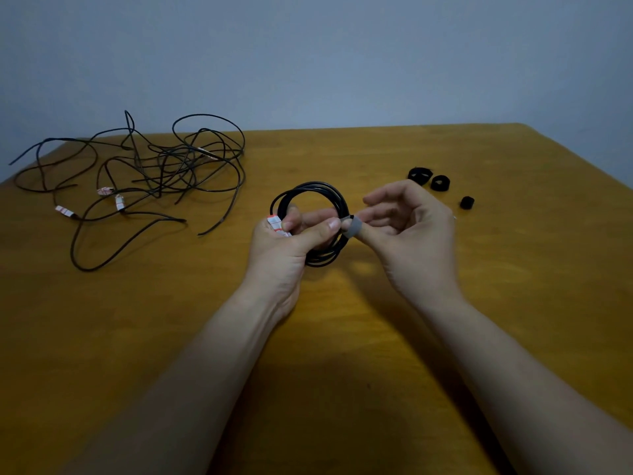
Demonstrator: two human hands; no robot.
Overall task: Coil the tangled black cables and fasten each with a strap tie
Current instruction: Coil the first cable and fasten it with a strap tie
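Above the middle of a yellow-brown wooden table (pixel 513 275), two bare hands meet around a small round coil of thin black cable (pixel 315 184). The left hand (pixel 284 241) grips the coil's near left side, fingers curled through the ring and over a white-and-red paper label (pixel 275 225). The right hand (pixel 407 228) pinches a grey strap tie (pixel 352 228) wrapped over the coil's right edge, beside the left thumb. A loose tangle of black cables (pixel 137 173) sprawls far left. Three rolled black strap ties (pixel 440 182) lie just beyond the right hand.
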